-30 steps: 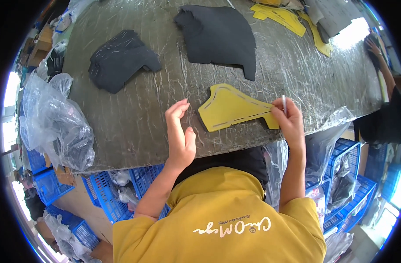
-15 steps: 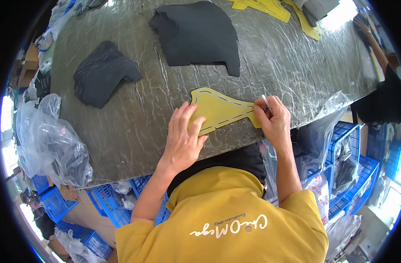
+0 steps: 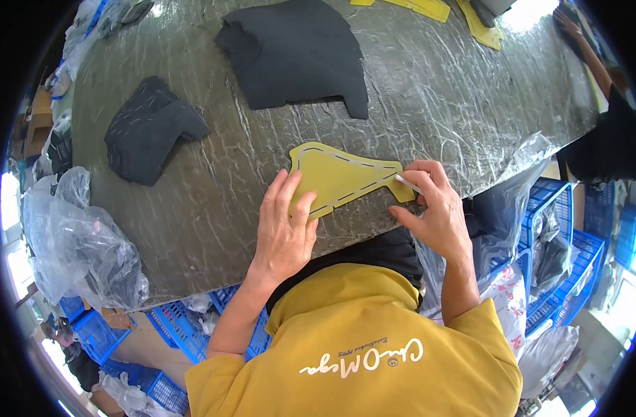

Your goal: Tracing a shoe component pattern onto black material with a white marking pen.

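Observation:
A flat yellow pattern template (image 3: 339, 175) with dark slots along its edges lies near the front edge of the table. The fingers of my left hand (image 3: 283, 226) are outstretched and rest on its left end. My right hand (image 3: 439, 212) holds a slim white pen (image 3: 407, 183) across the narrow right end of the template. The right thumb stands apart, just below that end. The pen's tip is too small to make out. Beyond the template lies a big dark grey sheet piece (image 3: 297, 59), and to the left a smaller dark piece (image 3: 151, 132) with pale marks.
Film covers the wrinkled table top (image 3: 193, 229). Clear plastic bags (image 3: 88, 243) hang at the left edge. More yellow templates (image 3: 481, 28) lie at the far right, where another person's arm (image 3: 596, 66) shows. Blue crates (image 3: 547, 257) stand below the table's front side.
My right thumb has come off the template's right end and spread outward. The pen has swung lower, onto that end. My left hand stays on the template. The whole view has shifted slightly.

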`<state>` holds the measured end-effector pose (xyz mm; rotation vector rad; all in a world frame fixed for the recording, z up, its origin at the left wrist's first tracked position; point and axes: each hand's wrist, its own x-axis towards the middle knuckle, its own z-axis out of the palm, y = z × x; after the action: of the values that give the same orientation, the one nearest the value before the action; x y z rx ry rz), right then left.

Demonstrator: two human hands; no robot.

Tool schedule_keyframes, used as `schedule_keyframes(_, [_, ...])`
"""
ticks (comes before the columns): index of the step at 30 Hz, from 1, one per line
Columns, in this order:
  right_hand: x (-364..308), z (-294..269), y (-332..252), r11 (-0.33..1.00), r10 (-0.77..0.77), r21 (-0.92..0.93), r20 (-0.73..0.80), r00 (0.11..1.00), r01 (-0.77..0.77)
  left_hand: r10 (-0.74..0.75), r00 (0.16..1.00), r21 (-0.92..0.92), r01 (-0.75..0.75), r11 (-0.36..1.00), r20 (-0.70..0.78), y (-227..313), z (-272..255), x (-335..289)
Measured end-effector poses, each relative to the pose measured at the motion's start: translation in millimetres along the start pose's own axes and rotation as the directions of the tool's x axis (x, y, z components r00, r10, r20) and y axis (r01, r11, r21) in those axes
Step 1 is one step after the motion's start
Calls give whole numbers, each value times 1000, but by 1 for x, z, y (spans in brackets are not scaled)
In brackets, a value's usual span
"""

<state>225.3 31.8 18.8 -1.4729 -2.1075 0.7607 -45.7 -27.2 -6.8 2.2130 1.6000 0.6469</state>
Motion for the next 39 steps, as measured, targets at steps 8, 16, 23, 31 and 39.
schedule_keyframes(8, [-2,3,9,989,88,118,17,996,-89,34,999,-8,-34,999,-15,-5,3,-3])
schedule_keyframes(16, [5,6,11,996,45,78,-33,998,-42,51,999,28,-50,998,-14,-7,2,5])
schedule_keyframes(23, [22,8,15,995,65,75,-43,997,-62,85,995,88,-80,993,-47,-16,9,15])
schedule_keyframes(31, [26,11,13,997,16,70,-59,998,-12,72,996,71,-69,995,-49,-15,6,15])
schedule_keyframes(39, [24,11,15,994,28,103,-88,996,-19,85,996,60,-82,995,-40,-13,7,16])
